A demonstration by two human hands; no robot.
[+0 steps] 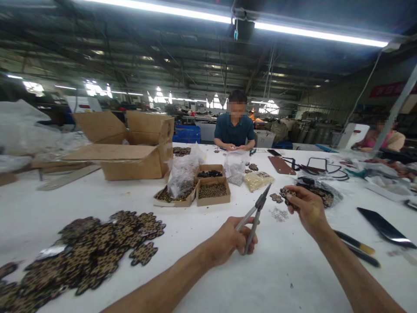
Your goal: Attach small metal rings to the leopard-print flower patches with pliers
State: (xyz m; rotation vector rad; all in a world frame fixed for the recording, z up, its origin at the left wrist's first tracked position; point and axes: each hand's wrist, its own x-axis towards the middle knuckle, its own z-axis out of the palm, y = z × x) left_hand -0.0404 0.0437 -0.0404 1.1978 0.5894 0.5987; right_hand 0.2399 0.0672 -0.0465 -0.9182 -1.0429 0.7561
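Observation:
My left hand (233, 239) is closed around the grey handles of a pair of pliers (257, 208), whose dark jaws point up and away over the white table. In my right hand (308, 206) a leopard-print patch with a dark edge (286, 194) is pinched between thumb and fingers. Another such patch (276, 198) lies just left of that hand. Below it is a scatter of small silvery rings or links (279, 214), too small to tell exactly. A big heap of leopard-print patches (94, 252) spreads over the table at the left.
Small cardboard boxes of brass-coloured bits (213, 198) stand mid-table, beside a large open carton (133, 167). A bag of pale pieces (259, 180) lies near them. Dark-handled pliers (358, 248) and a black phone-like slab (386, 226) are at right. A co-worker (234, 128) sits opposite.

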